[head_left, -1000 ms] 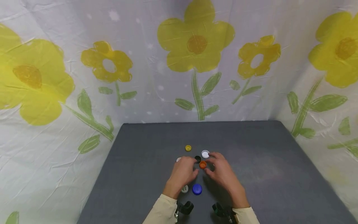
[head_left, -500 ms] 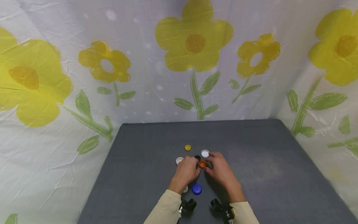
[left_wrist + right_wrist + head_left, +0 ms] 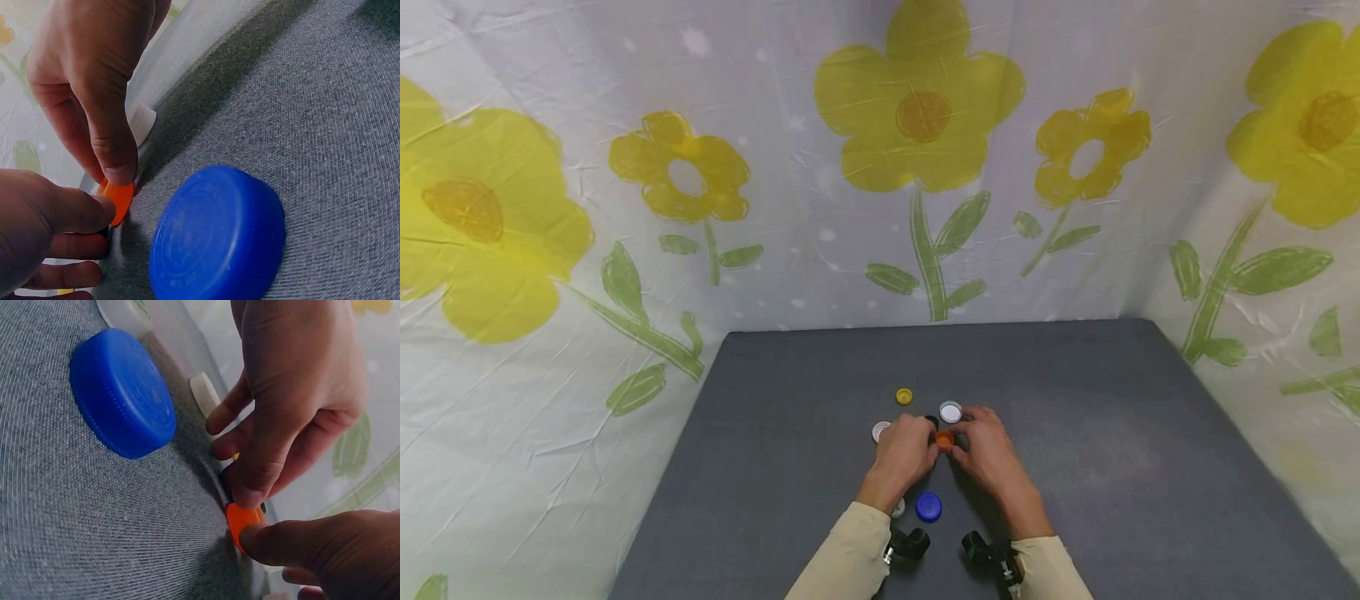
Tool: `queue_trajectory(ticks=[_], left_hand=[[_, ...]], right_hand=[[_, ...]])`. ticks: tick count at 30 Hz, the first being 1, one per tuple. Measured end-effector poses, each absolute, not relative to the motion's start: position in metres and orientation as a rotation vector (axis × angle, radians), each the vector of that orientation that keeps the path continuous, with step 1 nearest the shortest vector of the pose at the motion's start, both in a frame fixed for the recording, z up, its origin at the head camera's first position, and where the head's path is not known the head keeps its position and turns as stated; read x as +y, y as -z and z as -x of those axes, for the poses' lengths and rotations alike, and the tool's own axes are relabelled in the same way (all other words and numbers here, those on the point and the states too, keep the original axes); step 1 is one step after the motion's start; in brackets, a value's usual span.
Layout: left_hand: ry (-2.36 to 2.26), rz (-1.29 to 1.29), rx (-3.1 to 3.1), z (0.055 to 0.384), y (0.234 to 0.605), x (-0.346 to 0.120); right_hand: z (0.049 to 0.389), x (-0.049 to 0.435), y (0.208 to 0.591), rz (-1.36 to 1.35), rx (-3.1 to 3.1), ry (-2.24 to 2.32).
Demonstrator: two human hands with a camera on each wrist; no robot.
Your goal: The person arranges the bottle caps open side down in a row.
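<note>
An orange bottle cap point(image 3: 944, 441) lies on the dark table between both hands, its hollow side up. My left hand point(image 3: 904, 454) holds its left edge between thumb and fingers, while my right hand point(image 3: 991, 457) pinches the right edge. In the left wrist view both thumbs meet the orange rim. Just behind it sits a black cap point(image 3: 932, 421), partly covered by the left fingers. A white cap point(image 3: 951, 412) lies close to the right fingertips. Nearer the wrists stands a large blue cap point(image 3: 928, 507), untouched.
A yellow cap point(image 3: 904, 397) lies farther back. Left of the left hand is another white cap point(image 3: 881, 431), partly hidden. A pale cap point(image 3: 898, 507) shows beneath the left wrist. Behind the grey table point(image 3: 1075, 375) hangs a flowered curtain point(image 3: 820, 250).
My left hand has moved right and closed in on the orange cap, uncovering more of the left white cap. My right fingers have come nearer to its other edge.
</note>
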State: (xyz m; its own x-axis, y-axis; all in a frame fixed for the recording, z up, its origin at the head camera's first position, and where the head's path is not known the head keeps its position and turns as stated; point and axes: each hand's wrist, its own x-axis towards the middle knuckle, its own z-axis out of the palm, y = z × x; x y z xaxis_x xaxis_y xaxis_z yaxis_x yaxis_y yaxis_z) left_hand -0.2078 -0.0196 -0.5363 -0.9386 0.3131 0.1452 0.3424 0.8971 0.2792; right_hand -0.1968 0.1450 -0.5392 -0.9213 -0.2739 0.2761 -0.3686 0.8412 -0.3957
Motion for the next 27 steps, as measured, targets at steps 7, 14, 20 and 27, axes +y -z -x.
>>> queue_trajectory(ticks=[7,14,20,27], left_hand=[[0.461,0.516,-2.939,0.206,0.535,-0.019],[0.467,0.526,-2.884,0.202,0.524,-0.019],[0.525,0.544,-2.843,0.197,0.510,-0.023],[0.561,0.598,-2.803,0.188,0.497,-0.032]], right_hand=[[0.195,0.146,0.538,-0.483,-2.789,-0.713],[0.191,0.149,0.528,-0.474,-2.741,-0.771],[0.185,0.149,0.513,-0.451,-2.720,-0.749],[0.174,0.148,0.500,-0.439,-2.714,-0.748]])
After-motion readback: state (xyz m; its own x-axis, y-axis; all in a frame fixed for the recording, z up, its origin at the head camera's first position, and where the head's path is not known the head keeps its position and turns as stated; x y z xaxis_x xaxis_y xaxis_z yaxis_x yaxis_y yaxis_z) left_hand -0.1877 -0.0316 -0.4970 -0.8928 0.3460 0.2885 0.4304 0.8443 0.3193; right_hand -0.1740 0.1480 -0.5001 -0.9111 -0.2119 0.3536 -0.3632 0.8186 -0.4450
